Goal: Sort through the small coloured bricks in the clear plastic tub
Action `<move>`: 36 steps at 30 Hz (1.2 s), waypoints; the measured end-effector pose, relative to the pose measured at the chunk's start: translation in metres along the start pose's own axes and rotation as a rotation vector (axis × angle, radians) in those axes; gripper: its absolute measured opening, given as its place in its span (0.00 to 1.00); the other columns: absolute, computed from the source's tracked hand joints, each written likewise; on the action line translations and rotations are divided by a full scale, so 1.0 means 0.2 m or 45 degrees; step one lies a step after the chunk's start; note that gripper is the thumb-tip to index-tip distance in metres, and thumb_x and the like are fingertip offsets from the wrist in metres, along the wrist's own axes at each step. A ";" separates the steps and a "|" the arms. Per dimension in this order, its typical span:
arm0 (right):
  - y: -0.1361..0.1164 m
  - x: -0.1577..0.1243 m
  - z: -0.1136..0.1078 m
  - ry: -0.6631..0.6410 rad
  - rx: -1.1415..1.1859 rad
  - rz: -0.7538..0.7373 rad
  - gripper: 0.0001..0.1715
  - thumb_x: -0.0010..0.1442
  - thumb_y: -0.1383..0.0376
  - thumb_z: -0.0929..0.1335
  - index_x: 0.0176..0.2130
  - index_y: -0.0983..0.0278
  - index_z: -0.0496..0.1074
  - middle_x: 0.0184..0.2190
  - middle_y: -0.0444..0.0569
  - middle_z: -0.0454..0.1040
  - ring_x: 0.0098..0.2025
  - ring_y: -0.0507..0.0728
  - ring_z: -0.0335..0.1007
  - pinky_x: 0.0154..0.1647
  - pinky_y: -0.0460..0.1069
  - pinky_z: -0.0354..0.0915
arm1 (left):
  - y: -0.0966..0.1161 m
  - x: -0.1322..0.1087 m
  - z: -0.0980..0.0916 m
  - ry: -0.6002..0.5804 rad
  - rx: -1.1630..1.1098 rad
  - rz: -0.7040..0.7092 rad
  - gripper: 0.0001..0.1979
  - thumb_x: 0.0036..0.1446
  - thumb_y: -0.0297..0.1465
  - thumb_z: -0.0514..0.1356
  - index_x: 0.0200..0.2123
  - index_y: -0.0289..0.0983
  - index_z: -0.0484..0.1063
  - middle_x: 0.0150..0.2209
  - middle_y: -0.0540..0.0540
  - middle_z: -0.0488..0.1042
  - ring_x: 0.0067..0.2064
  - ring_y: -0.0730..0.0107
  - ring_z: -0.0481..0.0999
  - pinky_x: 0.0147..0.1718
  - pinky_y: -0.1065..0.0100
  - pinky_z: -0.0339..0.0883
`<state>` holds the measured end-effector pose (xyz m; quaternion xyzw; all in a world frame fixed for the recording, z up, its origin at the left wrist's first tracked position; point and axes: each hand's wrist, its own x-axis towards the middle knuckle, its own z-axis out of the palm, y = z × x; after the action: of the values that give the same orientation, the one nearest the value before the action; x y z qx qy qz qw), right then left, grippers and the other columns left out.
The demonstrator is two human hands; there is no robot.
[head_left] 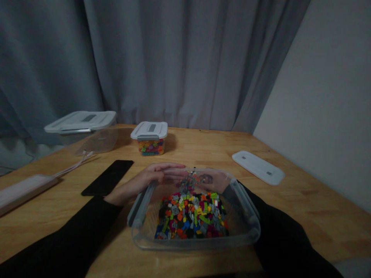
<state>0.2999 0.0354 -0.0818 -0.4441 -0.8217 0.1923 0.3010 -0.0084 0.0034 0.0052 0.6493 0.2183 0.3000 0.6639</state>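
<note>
A clear plastic box (197,244) with grey side clips stands lidless at the front of the wooden table. Small building bricks (191,218) in many colours lie in it; more colour shows at its far wall, as a reflection or bricks behind, I cannot tell which. My left hand (158,173) reaches round the box's far left corner, fingers stretched out along the far wall, partly seen through the plastic. Around the other side comes my right hand (216,179), visible only dimly through the far wall; its fingers are not clear.
A white lid (257,167) lies at the right. Further back stand a small lidded box (149,135) of colourful pieces and a larger lidded clear box (87,131). To the left are a black phone (108,178) and a white power strip (27,189) with cables.
</note>
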 end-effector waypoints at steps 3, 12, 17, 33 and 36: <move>-0.01 0.00 0.00 0.011 -0.001 0.032 0.20 0.56 0.49 0.76 0.45 0.56 0.83 0.36 0.47 0.83 0.34 0.58 0.75 0.37 0.51 0.67 | 0.01 0.00 0.01 0.012 -0.008 -0.002 0.25 0.58 0.24 0.62 0.60 0.38 0.75 0.64 0.38 0.73 0.66 0.49 0.72 0.69 0.40 0.53; -0.03 0.02 -0.03 0.003 0.161 0.080 0.16 0.58 0.50 0.74 0.37 0.60 0.81 0.28 0.47 0.81 0.30 0.56 0.75 0.34 0.51 0.70 | 0.01 0.00 0.03 0.014 -0.081 -0.020 0.23 0.61 0.26 0.62 0.60 0.38 0.75 0.63 0.39 0.74 0.64 0.52 0.74 0.70 0.44 0.53; -0.01 0.04 -0.07 0.061 0.287 0.127 0.20 0.55 0.50 0.76 0.37 0.64 0.82 0.31 0.51 0.83 0.32 0.57 0.78 0.34 0.50 0.73 | 0.00 0.00 0.02 -0.004 -0.047 0.012 0.23 0.62 0.27 0.62 0.60 0.36 0.75 0.64 0.38 0.74 0.65 0.52 0.74 0.69 0.44 0.53; -0.38 0.00 -0.48 -0.046 0.599 0.097 0.18 0.52 0.56 0.80 0.40 0.62 0.81 0.35 0.48 0.83 0.36 0.56 0.80 0.45 0.54 0.77 | 0.01 -0.01 0.03 0.000 -0.044 0.008 0.24 0.61 0.26 0.60 0.61 0.35 0.73 0.64 0.35 0.74 0.64 0.51 0.74 0.68 0.43 0.55; -0.46 0.00 -0.48 -0.284 0.447 0.023 0.15 0.55 0.57 0.78 0.42 0.61 0.82 0.38 0.48 0.83 0.39 0.56 0.80 0.45 0.53 0.76 | 0.02 -0.01 0.03 0.006 -0.038 0.012 0.25 0.59 0.24 0.60 0.61 0.36 0.73 0.64 0.35 0.73 0.63 0.51 0.75 0.68 0.43 0.55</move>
<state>0.3074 -0.0094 0.0446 -0.3683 -0.7998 0.3831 0.2791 -0.0058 -0.0032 0.0094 0.6396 0.2121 0.3078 0.6717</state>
